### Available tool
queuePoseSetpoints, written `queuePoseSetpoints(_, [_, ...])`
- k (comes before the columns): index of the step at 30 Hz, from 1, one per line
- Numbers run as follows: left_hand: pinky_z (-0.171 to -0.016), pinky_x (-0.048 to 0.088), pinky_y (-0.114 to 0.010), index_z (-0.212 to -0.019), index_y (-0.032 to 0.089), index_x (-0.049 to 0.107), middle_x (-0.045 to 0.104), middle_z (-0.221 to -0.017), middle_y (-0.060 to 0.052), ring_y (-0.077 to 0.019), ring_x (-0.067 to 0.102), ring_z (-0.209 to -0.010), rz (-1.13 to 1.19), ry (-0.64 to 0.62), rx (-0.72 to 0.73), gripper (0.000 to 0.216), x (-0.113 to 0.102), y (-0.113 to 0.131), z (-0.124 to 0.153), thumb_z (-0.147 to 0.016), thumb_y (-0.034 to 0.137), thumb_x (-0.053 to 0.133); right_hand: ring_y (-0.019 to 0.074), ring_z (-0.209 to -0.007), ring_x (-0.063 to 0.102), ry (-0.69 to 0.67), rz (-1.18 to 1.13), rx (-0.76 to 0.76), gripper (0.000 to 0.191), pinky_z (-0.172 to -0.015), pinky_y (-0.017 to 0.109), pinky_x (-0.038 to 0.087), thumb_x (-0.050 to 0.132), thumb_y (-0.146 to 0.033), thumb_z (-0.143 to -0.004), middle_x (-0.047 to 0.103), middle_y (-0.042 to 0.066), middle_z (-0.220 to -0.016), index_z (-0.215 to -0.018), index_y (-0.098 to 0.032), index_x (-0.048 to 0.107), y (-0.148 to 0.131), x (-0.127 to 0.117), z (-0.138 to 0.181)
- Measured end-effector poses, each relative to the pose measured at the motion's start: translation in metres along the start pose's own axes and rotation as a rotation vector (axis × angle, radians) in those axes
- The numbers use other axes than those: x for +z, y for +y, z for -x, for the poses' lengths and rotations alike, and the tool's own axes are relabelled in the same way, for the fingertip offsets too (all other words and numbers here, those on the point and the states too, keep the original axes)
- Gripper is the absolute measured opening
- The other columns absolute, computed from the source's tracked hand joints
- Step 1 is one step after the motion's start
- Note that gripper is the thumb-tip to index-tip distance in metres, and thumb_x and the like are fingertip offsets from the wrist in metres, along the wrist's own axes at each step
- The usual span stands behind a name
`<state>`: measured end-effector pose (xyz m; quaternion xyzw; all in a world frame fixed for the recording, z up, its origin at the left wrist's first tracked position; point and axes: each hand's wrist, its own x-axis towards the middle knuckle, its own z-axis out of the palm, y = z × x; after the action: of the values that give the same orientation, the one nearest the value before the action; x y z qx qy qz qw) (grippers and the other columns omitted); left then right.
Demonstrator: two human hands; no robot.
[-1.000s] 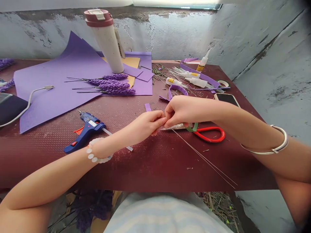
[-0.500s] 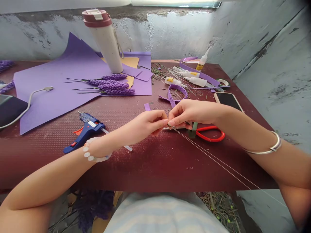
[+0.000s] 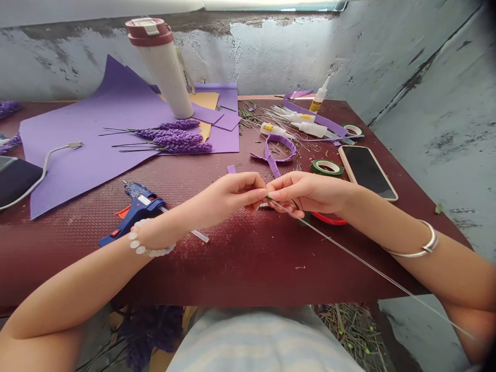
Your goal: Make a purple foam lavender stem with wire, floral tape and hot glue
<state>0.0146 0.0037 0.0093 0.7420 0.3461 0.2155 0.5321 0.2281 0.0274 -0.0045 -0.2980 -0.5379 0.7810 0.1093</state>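
Fingertip to fingertip above the table, my two hands meet at the end of a pair of thin pale wires [image 3: 360, 253]. My left hand [image 3: 240, 192] is closed in a pinch on the wire end. My right hand [image 3: 310, 190] pinches the same spot, where a bit of green floral tape [image 3: 268, 198] shows; its fingers hide most of the tape. From there the wires run down to the right, past my right forearm. Red-handled scissors [image 3: 330, 220] lie partly covered under my right hand. Just beyond it is a crinkled purple strip [image 3: 271, 161] bent into a loop.
A blue glue gun [image 3: 134, 217] lies by my left forearm. Behind are purple flower stems [image 3: 178, 140], purple sheets [image 3: 77, 139] and a tumbler [image 3: 165, 77]. To the right are a green tape roll [image 3: 316, 168], a phone [image 3: 370, 173] and glue bottles [image 3: 318, 101].
My right hand has turned and lowered slightly, uncovering the green tape roll and more of the phone. The two wires, spread apart before, now run close together. My left hand stays almost still.
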Motion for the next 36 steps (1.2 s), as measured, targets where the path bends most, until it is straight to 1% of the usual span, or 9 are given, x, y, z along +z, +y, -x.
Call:
queuePoseSetpoints(4, [-0.064,0.038,-0.022,-0.080,0.015,0.054,0.053,-0.070,0.002,-0.0093,0.048,-0.066,-0.034,0.018,0.069,0.020,0.000,-0.001,0.002,-0.094,0.029,0.050,0.0101,-0.068,0.061,0.059,-0.093,0.034,0.011,-0.057,0.020,0.056,0.064,-0.024,-0.084,0.060,0.002,-0.078,-0.084,-0.014,0.061,0.000,0.009,0.004])
queuePoseSetpoints(6, [-0.063,0.038,-0.021,-0.080,0.015,0.053,0.053,-0.070,0.002,-0.0089,0.047,-0.066,-0.063,0.035,0.099,0.019,0.000,-0.003,0.002,-0.094,0.028,0.049,0.0101,-0.063,0.062,0.055,-0.155,0.054,0.010,-0.055,0.021,0.056,0.062,-0.023,-0.086,0.063,0.003,-0.077,-0.089,-0.013,0.060,0.000,0.013,0.005])
queuePoseSetpoints(9, [-0.062,0.039,-0.021,-0.081,0.015,0.052,0.051,-0.068,0.003,-0.0087,0.046,-0.064,-0.087,0.060,0.123,0.018,-0.001,-0.005,0.002,-0.094,0.028,0.049,0.0039,-0.044,0.051,0.049,-0.249,0.025,0.013,-0.040,0.012,0.043,0.059,-0.021,-0.088,0.059,0.001,-0.065,-0.081,-0.010,0.060,-0.001,0.016,0.005])
queuePoseSetpoints(11, [-0.062,0.039,-0.022,-0.082,0.015,0.052,0.052,-0.069,0.002,-0.0088,0.046,-0.064,-0.075,0.069,0.123,0.018,0.000,-0.006,0.001,-0.094,0.028,0.050,0.0007,-0.038,0.042,0.067,-0.293,0.011,0.018,-0.035,0.010,0.034,0.059,-0.020,-0.089,0.055,-0.001,-0.059,-0.074,-0.009,0.058,-0.002,0.018,0.005])
queuePoseSetpoints(20, [-0.062,0.041,-0.021,-0.080,0.016,0.052,0.053,-0.070,0.002,-0.0090,0.050,-0.066,-0.021,0.141,0.149,0.016,0.004,-0.003,0.002,-0.093,0.026,0.052,-0.0012,-0.039,0.033,0.128,-0.303,-0.020,0.018,-0.036,0.010,0.025,0.060,-0.022,-0.089,0.050,-0.004,-0.060,-0.075,-0.012,0.056,-0.002,0.022,0.009])
queuePoseSetpoints(23, [-0.062,0.041,-0.022,-0.080,0.015,0.053,0.054,-0.069,0.001,-0.0095,0.050,-0.065,0.000,0.151,0.135,0.017,0.005,-0.004,0.001,-0.093,0.027,0.052,-0.0014,-0.039,0.031,0.218,-0.228,-0.053,0.020,-0.036,0.011,0.022,0.063,-0.025,-0.087,0.049,-0.005,-0.060,-0.074,-0.012,0.054,-0.001,0.026,0.008])
queuePoseSetpoints(26, [-0.063,0.041,-0.022,-0.078,0.014,0.054,0.055,-0.068,0.001,-0.0091,0.050,-0.064,0.071,0.138,0.072,0.019,0.006,-0.005,-0.001,-0.093,0.027,0.053,-0.0005,-0.040,0.033,0.327,-0.086,-0.129,0.022,-0.037,0.013,0.020,0.068,-0.028,-0.083,0.050,-0.005,-0.060,-0.075,-0.013,0.054,0.002,0.027,0.007])
queuePoseSetpoints(33, [-0.063,0.042,-0.021,-0.075,0.014,0.055,0.057,-0.070,0.001,-0.0082,0.052,-0.064,0.338,0.084,-0.145,0.026,0.010,-0.011,-0.001,-0.090,0.034,0.056,0.0041,-0.047,0.038,0.536,0.398,-0.272,0.021,-0.042,0.017,0.026,0.068,-0.032,-0.082,0.048,-0.006,-0.054,-0.076,-0.015,0.056,0.001,0.036,0.011])
queuePoseSetpoints(36, [-0.062,0.042,-0.021,-0.075,0.014,0.056,0.057,-0.071,0.001,-0.0084,0.052,-0.063,0.378,0.070,-0.175,0.027,0.010,-0.013,-0.001,-0.089,0.036,0.058,0.0051,-0.049,0.040,0.576,0.483,-0.287,0.021,-0.044,0.018,0.028,0.067,-0.031,-0.082,0.050,-0.006,-0.055,-0.076,-0.015,0.057,0.000,0.038,0.012])
